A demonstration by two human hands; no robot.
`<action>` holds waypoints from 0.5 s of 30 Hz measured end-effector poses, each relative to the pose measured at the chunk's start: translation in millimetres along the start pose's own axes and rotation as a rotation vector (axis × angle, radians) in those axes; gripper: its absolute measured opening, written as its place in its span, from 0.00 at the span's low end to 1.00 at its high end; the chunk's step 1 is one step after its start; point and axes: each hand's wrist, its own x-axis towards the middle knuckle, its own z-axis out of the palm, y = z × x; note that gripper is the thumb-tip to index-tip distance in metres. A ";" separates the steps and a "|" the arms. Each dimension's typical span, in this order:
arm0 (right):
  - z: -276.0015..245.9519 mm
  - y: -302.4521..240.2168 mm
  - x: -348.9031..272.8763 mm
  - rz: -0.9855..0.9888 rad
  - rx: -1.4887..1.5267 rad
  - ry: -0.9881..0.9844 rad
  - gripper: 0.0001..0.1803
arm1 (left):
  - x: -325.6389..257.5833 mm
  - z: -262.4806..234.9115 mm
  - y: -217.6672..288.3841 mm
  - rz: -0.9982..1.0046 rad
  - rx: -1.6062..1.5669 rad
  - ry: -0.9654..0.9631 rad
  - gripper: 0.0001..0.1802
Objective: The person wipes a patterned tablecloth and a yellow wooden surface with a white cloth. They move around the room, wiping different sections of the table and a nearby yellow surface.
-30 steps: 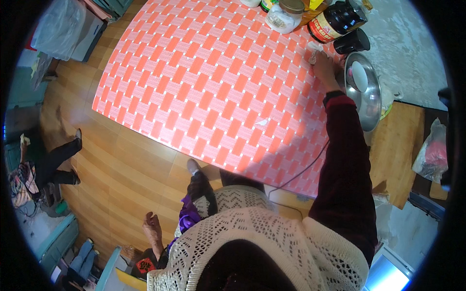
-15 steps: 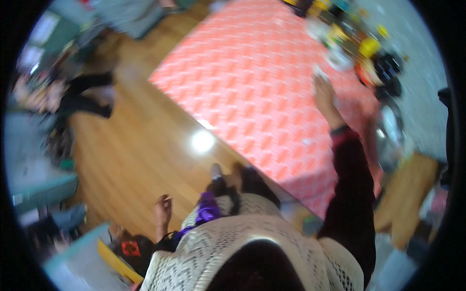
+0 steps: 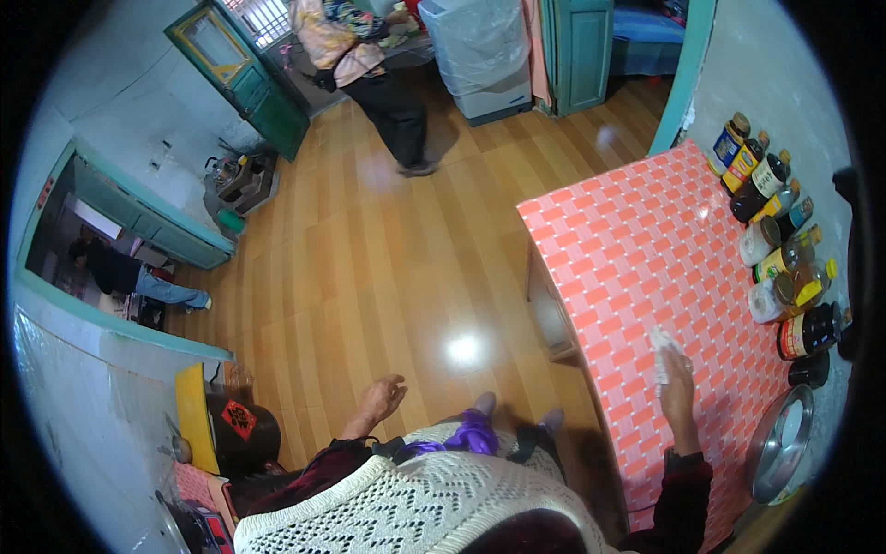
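Note:
Over the red-and-white checked tablecloth (image 3: 600, 249), at the right, my right hand (image 3: 678, 379) reaches out with its fingers close together. Something white and crumpled shows along the fingers; I cannot make out what it is. Below and to the left, my left hand (image 3: 380, 402) hangs in the air above the wooden floor. Its fingers are loosely bent and apart, with nothing in them. Purple fabric (image 3: 475, 432) shows at my waist, below the cream knitted top (image 3: 406, 489).
Several sauce bottles and jars (image 3: 761, 185) line the table's wall side, with a metal bowl (image 3: 783, 443) nearer. A person (image 3: 383, 102) stands at the back near a plastic-covered appliance (image 3: 480, 60); another (image 3: 138, 277) is beyond the left doorway. A dark barrel-shaped container (image 3: 245, 434) stands at lower left.
My view has turned left, so the table sits further right and the doors and back of the room show. My right hand is nearer to me; my left hand is raised slightly.

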 end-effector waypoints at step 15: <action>7.7 152.9 -23.1 0.566 -0.716 0.077 0.27 | -13.1 -24.8 -66.3 -0.051 -0.036 0.066 0.17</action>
